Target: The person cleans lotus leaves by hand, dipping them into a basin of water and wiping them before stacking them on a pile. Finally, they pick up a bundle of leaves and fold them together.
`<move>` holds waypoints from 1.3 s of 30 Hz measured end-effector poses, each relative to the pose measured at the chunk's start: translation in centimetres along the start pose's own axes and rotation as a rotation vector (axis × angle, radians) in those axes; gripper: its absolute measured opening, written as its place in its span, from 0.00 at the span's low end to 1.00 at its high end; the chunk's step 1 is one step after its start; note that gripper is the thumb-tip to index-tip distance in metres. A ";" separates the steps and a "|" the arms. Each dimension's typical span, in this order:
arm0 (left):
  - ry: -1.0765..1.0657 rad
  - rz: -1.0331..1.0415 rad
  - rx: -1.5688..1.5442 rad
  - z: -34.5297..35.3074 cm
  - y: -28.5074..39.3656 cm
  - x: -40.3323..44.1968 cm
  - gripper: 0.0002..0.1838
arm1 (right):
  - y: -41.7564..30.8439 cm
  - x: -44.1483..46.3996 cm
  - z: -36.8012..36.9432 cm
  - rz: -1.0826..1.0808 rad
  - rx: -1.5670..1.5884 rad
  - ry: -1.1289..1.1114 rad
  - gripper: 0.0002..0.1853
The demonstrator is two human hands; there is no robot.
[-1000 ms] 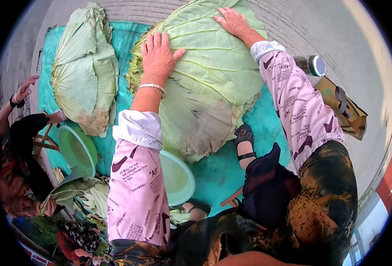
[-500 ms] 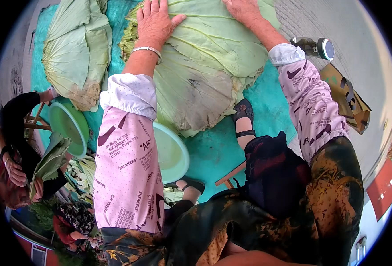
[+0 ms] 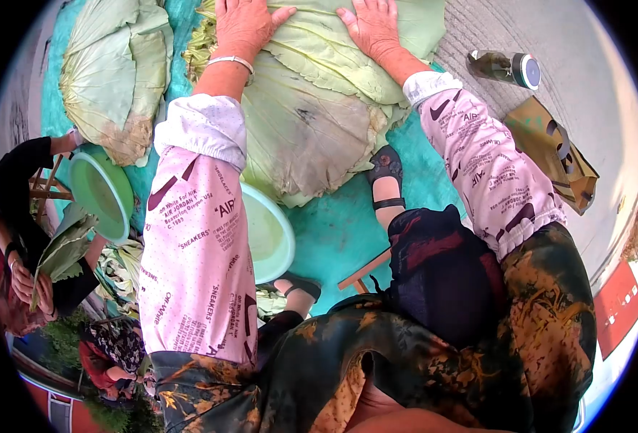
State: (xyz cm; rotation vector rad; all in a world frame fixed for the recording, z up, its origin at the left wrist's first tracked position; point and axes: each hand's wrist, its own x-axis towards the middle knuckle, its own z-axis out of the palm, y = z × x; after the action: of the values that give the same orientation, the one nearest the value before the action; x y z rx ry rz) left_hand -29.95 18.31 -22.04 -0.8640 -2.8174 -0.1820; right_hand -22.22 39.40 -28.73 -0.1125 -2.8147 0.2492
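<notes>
My left hand point(image 3: 245, 29), right hand point(image 3: 371, 29): wide, palms down | leaves point(image 3: 304, 108) near mat point(image 3: 333, 245)'s right edge | I should press evenly

- A teal sheet point(image 3: 333, 238) covers part of the grey paved ground point(image 3: 470, 29).
- On the sheet lies a large pile of broad green leaves point(image 3: 311, 137), browned at its near edge.
- Left of it, apart, lies a second leaf pile point(image 3: 109, 79).
- A pale green basin point(image 3: 288, 242) and a dark shoe point(image 3: 387, 163) rest near the large pile.
- Directly on the paving, to the right, are a jar point(image 3: 496, 66) and a brown bag point(image 3: 543, 148).
</notes>
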 end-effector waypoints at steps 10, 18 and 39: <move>-0.069 -0.038 0.082 1.7 -0.6 0.4 0.43 | 0.9 0.1 1.4 0.018 0.081 -0.084 0.35; -0.110 -0.064 0.078 1.7 -0.8 0.5 0.44 | 0.7 0.1 1.3 0.028 0.120 -0.079 0.34; -0.114 -0.056 0.075 1.5 -0.8 0.7 0.43 | 0.8 0.3 1.3 0.015 0.105 -0.067 0.34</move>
State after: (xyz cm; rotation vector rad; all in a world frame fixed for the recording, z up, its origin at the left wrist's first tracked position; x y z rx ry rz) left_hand -31.22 18.30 -23.40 -0.8046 -2.9343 -0.0361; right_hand -22.86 40.00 -29.99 -0.1033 -2.8614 0.4116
